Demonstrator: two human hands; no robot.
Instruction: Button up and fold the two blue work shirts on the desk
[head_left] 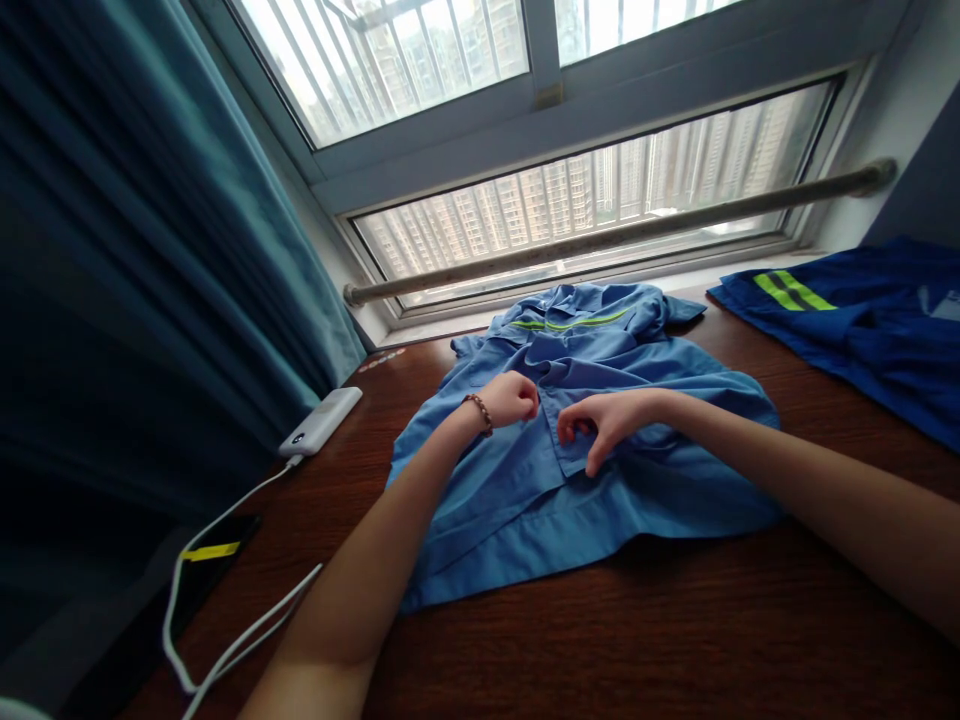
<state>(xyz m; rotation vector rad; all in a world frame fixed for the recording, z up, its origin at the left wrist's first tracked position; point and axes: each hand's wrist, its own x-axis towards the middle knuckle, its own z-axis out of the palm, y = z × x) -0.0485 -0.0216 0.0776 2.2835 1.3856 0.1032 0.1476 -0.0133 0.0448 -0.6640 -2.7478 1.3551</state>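
A light blue work shirt [517,530] with a yellow-green stripe across its chest lies spread on the brown table, its collar toward the window and its hem toward me. Over the front placket, my left hand [512,400] has its fingers curled closed; whatever may be in them is hidden. My right hand [604,420] is just to the right of the placket, low over the cloth. Its fingers are bent, with the thumb apart from them and nothing visible between. A beaded bracelet [478,413] circles my left wrist.
A dark blue garment [862,330] with yellow-green stripes lies at the right. On the left are a white power bank [321,420], its white cable [225,515] and a dark flat object with a yellow strip [210,552]. Behind stand a curtain [225,200] and a window rail [622,238].
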